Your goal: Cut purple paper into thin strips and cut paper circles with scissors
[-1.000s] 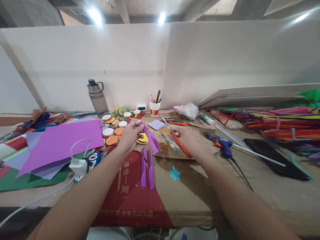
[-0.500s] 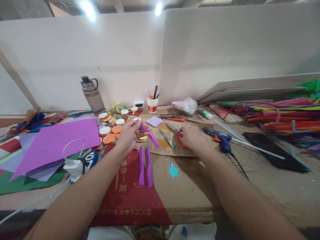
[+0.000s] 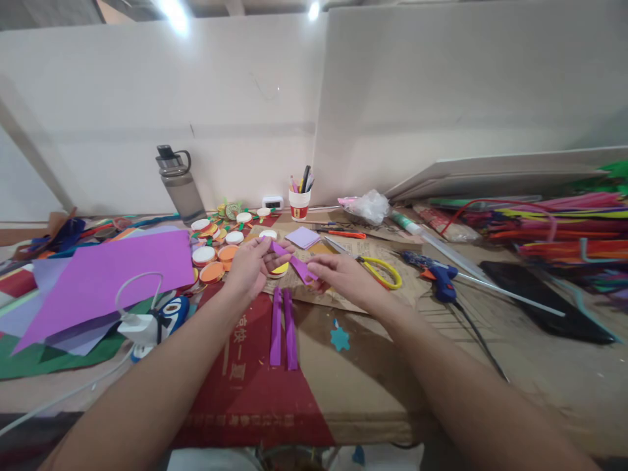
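Two hands are being used on one piece of work: a purple strip (image 3: 299,267) is being held slantwise above the middle of the bench, its far-left end being pinched by the thumb and fingers of the left hand (image 3: 251,267), its near-right end by the closed fingertips of the right hand (image 3: 343,276). Whether one layer or more is being held cannot be told.

Step, as judged: the strip is being straightened or shaped by hand, no tool being used. For any further move on it, a light pinch at both ends and an even line seem to be called for, thin paper being easily creased.

Near side, just below the hands: two purple strips (image 3: 291,333) are being seen side by side on the cardboard (image 3: 363,386). To their right, a teal cutout (image 3: 339,337) is being displayed flat.

Right, just beyond the right hand: yellow-handled scissors (image 3: 395,280) are being supported by brown paper; farther right, a blue glue gun (image 3: 443,282).

Left: a large purple sheet (image 3: 122,268) is being borne by other coloured sheets. Far side: lilac squares (image 3: 303,237), then a cup (image 3: 299,208) in which pens are being held upright.
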### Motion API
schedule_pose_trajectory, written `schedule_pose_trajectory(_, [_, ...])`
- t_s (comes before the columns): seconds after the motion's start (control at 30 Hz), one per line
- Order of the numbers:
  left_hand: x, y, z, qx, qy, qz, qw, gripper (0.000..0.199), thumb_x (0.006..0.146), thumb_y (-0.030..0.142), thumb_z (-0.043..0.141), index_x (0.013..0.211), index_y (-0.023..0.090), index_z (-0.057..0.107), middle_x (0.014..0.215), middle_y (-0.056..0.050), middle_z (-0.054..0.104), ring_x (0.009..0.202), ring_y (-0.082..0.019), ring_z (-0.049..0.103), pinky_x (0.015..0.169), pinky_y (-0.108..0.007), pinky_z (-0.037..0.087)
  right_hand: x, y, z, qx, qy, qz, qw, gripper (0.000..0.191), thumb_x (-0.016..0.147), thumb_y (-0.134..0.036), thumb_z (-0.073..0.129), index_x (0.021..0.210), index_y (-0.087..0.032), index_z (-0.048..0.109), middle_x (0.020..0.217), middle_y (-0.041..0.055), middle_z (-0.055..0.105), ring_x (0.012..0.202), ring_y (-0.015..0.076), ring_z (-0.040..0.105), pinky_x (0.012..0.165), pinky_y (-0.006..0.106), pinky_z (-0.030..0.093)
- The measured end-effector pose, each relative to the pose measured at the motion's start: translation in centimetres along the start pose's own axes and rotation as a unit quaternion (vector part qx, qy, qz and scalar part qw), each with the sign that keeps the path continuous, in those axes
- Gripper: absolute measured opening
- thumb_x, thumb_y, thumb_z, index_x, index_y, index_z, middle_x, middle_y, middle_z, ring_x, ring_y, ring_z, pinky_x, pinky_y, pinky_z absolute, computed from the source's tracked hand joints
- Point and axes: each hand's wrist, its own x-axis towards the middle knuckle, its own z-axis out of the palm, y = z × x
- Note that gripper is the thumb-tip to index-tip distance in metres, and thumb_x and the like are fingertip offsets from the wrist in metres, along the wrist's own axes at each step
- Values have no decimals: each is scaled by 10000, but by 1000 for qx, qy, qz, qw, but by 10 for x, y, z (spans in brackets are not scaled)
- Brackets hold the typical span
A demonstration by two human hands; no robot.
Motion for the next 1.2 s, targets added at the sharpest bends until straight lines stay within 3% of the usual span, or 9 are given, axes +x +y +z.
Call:
schedule_pose_trajectory(0.1, [1, -1, -2, -6, -19, 0, 1000, 114, 941, 187, 535, 916, 111, 615, 881, -144, 757, 799, -194, 755, 748, -284, 617, 1, 1, 6, -14, 16, 21, 1000, 217, 852, -325, 584, 707, -177, 646, 599, -5, 605, 532, 106, 538, 543, 224, 475])
schedule_pose_trajectory(0.3, [-2, 4, -4, -33, -84, 44, 995, 174, 939, 251, 547, 891, 130, 663, 899, -93, 759, 823, -156, 744, 698, -206, 591, 6, 11, 1, 14, 110, 11, 994, 201, 804, -377, 618, 771, -199, 707, 564, -15, 580, 430, 99, 470, 412, 227, 369])
schedule_pose_trajectory(0.5, [-8, 0, -3, -14, -151, 57, 987, 340, 846, 409, 686, 659, 126, 657, 893, -111, 755, 863, -200, 732, 840, -324, 584, 11, 14, -8, 195, 211, -54, 956, 222, 701, -315, 665, 885, -201, 714, 735, 9, 618, 637, 140, 561, 612, 303, 529])
schedule_pose_trajectory(0.63, [-12, -5, -2, 84, -202, 73, 973, 195, 728, 306, 807, 787, 133, 741, 919, -99, 759, 838, -177, 717, 830, -297, 565, 9, 8, -11, 291, 205, -71, 932, 237, 706, -312, 668, 902, -184, 704, 803, 31, 647, 759, 155, 602, 726, 318, 539])
schedule_pose_trajectory(0.8, [-19, -6, 4, 218, -237, 130, 938, 170, 693, 198, 809, 852, 163, 758, 980, -89, 740, 911, -175, 689, 820, -271, 542, 12, 10, -12, 281, 241, -66, 927, 347, 619, -318, 795, 908, -195, 648, 801, -16, 648, 647, 105, 581, 671, 283, 521])
schedule_pose_trajectory(0.9, [-19, -7, 6, 237, -220, 114, 939, 357, 653, 147, 816, 1003, 176, 747, 1036, -88, 723, 961, -184, 671, 803, -264, 535, 12, 11, -13, 251, 265, -60, 929, 425, 596, -289, 811, 962, -204, 614, 727, -41, 644, 599, 108, 583, 629, 278, 517])
schedule_pose_trajectory(0.97, [-18, -8, 6, 261, -207, 73, 940, 441, 651, 139, 809, 1084, 179, 734, 958, -67, 729, 856, -163, 667, 733, -244, 522, 11, 10, -12, 223, 263, -58, 937, 368, 606, -289, 807, 907, -197, 616, 697, -34, 648, 582, 111, 583, 614, 278, 517])
schedule_pose_trajectory(1.07, [-16, -7, 4, 318, -209, 33, 924, 237, 714, 213, 771, 947, 168, 774, 787, -29, 711, 640, -107, 592, 605, -209, 453, 8, 9, -9, 200, 231, -57, 951, 261, 637, -322, 796, 793, -187, 637, 664, -13, 648, 576, 117, 584, 618, 289, 528])
schedule_pose_trajectory(1.2, [-14, -7, 2, 349, -209, 23, 913, 100, 724, 269, 762, 740, 170, 760, 653, 2, 657, 533, -79, 503, 516, -194, 375, 8, 11, -7, 198, 196, -45, 959, 261, 697, -419, 760, 786, -192, 669, 655, 1, 645, 594, 137, 600, 622, 306, 544])
